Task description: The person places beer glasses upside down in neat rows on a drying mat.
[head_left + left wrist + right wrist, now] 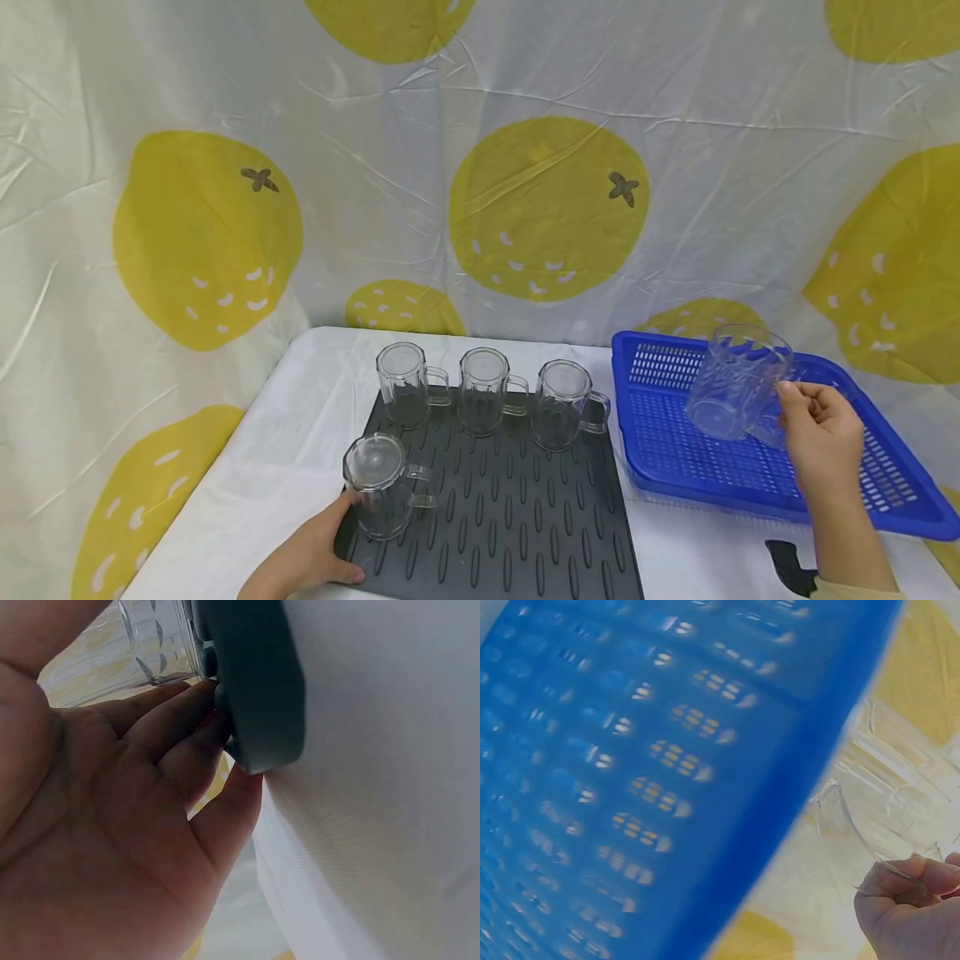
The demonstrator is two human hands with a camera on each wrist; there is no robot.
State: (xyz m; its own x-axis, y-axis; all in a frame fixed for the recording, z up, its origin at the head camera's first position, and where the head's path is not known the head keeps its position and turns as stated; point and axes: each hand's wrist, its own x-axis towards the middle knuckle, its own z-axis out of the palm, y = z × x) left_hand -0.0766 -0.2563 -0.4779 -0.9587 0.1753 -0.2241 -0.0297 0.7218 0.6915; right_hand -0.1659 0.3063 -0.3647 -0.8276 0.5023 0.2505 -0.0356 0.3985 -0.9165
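Observation:
Over the blue basket, my right hand [825, 433] grips a clear glass mug [738, 383] by its handle; the mug is tilted. In the right wrist view, fingers [904, 881] curl at the handle of that mug [900, 780]. My left hand [315, 546] lies at the left edge of a dark ribbed mat [525, 517], fingers spread and touching the edge, as the left wrist view shows [127, 802]. Beside it on the mat a glass mug [382, 492] stands upside down. Three more upside-down mugs, including a middle one [483, 392], line the mat's back edge.
The blue perforated basket [645, 450] stands to the right of the mat on a white-covered table [255, 475]. A black curved object [787, 567] shows near my right wrist. Behind the table hangs a lemon-print curtain [375, 183].

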